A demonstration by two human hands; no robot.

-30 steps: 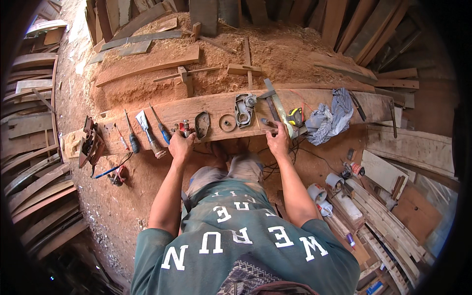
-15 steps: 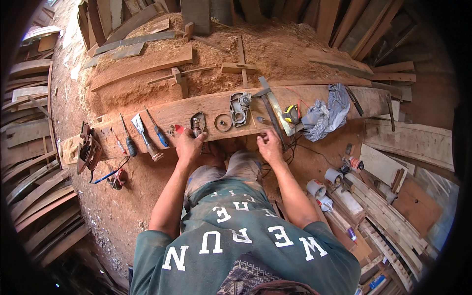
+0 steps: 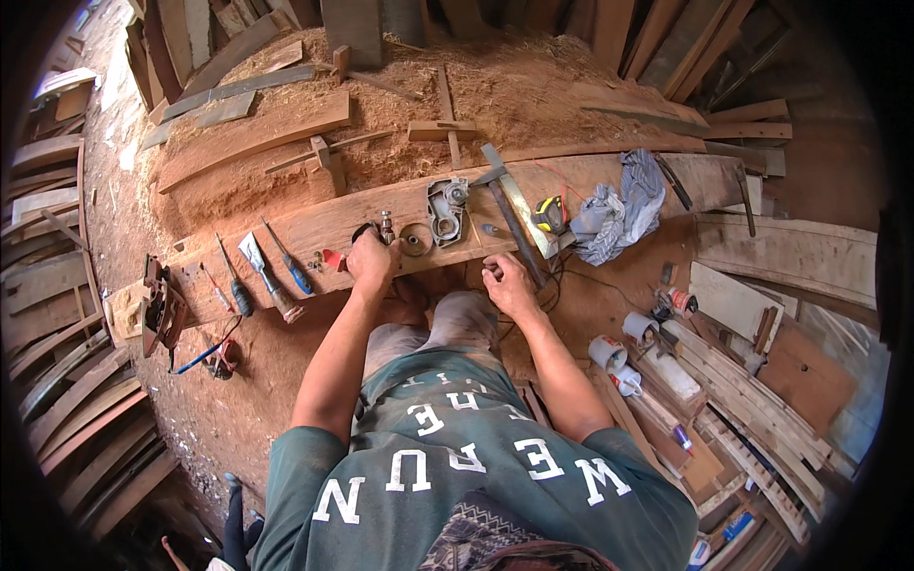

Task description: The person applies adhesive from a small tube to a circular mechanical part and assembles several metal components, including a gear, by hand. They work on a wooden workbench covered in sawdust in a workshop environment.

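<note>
metal spindle part (image 3: 386, 225) stands roughly upright at the fingertips of the left hand (image 3: 374, 262), above the plank bench (image 3: 328, 226) and just left of a round disc (image 3: 416, 240). from my end of the feed, i read that hand as grasping the part, its fingers curled and its back toward me. a dark cover (image 3: 361, 231) peeks out beside the knuckles, partly hidden, and a red piece (image 3: 334, 260) lies just left of the hand.

i see the right hand (image 3: 511, 285) near the front edge of the bench, its fingers bent inward; i cannot tell whether they pinch anything. just right of it is a hammer (image 3: 520, 226), its head away from the person. a grey casting (image 3: 447, 211) sits right of the disc. farther right i have a yellow-and-black tape measure (image 3: 549, 217) and a crumpled striped cloth (image 3: 619, 214); left of the red piece lies a blue-handled screwdriver (image 3: 298, 276).
</note>
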